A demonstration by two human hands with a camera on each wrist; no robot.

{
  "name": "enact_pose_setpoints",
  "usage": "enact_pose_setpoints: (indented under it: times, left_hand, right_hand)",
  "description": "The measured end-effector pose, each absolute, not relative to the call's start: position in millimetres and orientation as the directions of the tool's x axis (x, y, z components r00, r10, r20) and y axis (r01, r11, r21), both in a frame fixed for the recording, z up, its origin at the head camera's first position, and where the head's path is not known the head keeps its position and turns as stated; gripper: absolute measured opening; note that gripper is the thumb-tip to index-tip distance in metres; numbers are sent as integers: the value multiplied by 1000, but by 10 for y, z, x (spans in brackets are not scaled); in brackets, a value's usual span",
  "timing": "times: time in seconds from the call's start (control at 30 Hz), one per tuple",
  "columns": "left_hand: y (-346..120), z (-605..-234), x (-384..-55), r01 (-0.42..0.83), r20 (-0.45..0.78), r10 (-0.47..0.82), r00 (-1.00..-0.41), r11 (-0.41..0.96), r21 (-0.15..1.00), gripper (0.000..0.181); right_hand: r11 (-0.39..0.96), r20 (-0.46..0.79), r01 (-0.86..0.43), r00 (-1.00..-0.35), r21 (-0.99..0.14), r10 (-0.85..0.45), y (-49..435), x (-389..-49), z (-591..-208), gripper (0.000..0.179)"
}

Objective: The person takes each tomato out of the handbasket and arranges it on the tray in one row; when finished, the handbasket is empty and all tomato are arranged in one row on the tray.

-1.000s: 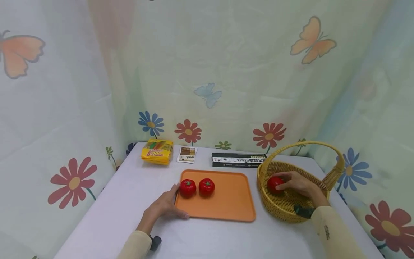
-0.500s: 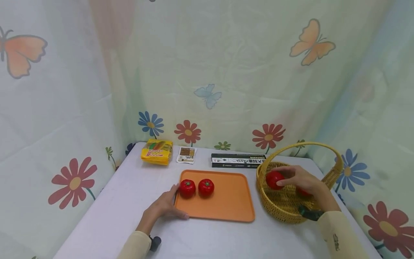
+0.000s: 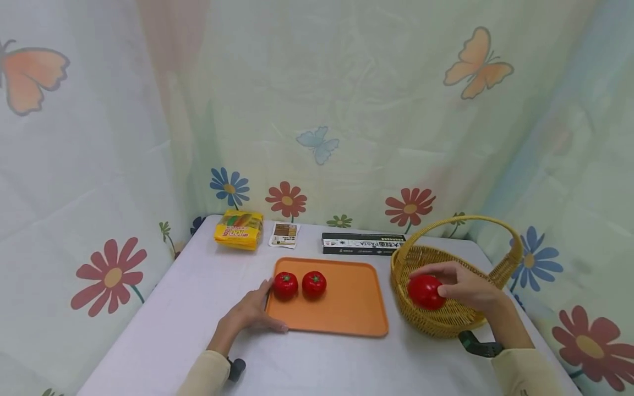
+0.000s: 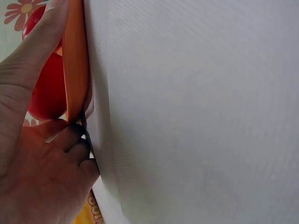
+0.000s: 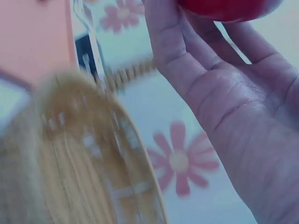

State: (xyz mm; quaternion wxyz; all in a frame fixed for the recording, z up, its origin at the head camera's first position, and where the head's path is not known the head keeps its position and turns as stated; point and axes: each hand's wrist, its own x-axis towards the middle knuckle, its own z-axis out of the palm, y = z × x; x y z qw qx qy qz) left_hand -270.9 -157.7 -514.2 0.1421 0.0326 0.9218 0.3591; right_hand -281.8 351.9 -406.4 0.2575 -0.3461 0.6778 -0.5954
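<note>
The right hand [image 3: 468,287] grips a red tomato [image 3: 425,292] between thumb and fingers, which appears over the wicker basket [image 3: 421,323] at the right of the table [image 3: 337,366]. At left, the left hand [image 3: 251,311] holds the orange tray [image 3: 351,297] by its near left corner, its fingers just beside the left tomato [image 3: 285,286], with the right tomato [image 3: 314,285] a little farther from that hand.

Right wrist view: basket [image 5: 84,158] blurred, tomato [image 5: 230,7] cut off by top edge. Head view: sachet [image 3: 284,235] illegible.
</note>
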Motion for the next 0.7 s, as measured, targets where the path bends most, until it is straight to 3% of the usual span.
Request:
enact_pose_setpoints:
  times: [0.13, 0.33, 0.4, 0.57, 0.7]
  left_hand:
    - [-1581, -5143, -2713, -46, -244, 159, -957, 743, 667, 133]
    - [-1582, -5158, -2716, -55, -247, 149, -957, 747, 663, 133]
    - [-1584, -5167, -2718, -60, -253, 147, -956, 746, 663, 132]
    - [-1591, -5177, -2719, -58, -252, 150, -956, 745, 664, 133]
    - [-1591, -5167, -2712, -58, -245, 143, -959, 746, 664, 132]
  right_hand:
    - [21, 84, -172, -580, -985, -810, 3155, -2850, -4131, 39]
    - [-38, 134, -166, -623, -985, -770, 2599, -2912, -4322, 35]
    - [19, 98, -163, -677, -986, -730, 2434, -2916, -4375, 36]
    - [346, -80, -108, -869, -932, -488, 2074, -2921, -4468, 52]
    - [490, -128, -26, -952, -871, -280, 1844, -2957, -4555, 54]
